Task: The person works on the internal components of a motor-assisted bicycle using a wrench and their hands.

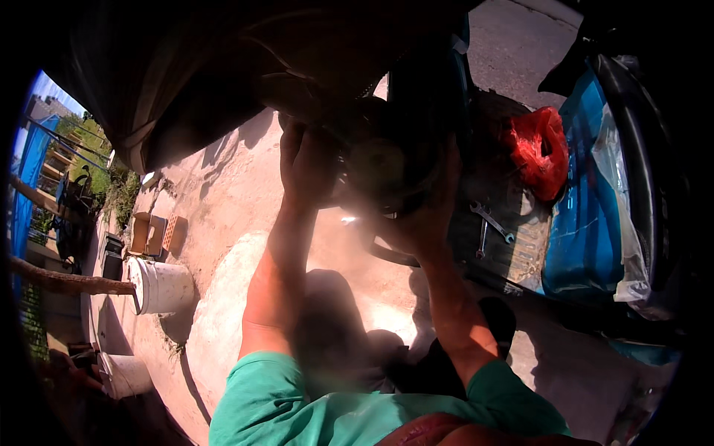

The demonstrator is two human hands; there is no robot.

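Round part [377, 165] sits in deep shadow between a person's left hand [306, 160] and right hand [418, 225], which flank it, apparently for steadiness; whether either grips cannot be told. Beyond, wrenches [494, 223] lie handily on a ribbed footboard [524, 256] near a red bag [541, 149]; a dark overhanging bulk [216, 82] defies identification.

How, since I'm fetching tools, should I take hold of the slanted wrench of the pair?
Probably pinch the slanted wrench from above, mid-shank toward its lower-right end: it's long, thin and lying flat, and its upper end sits close against the other wrench.
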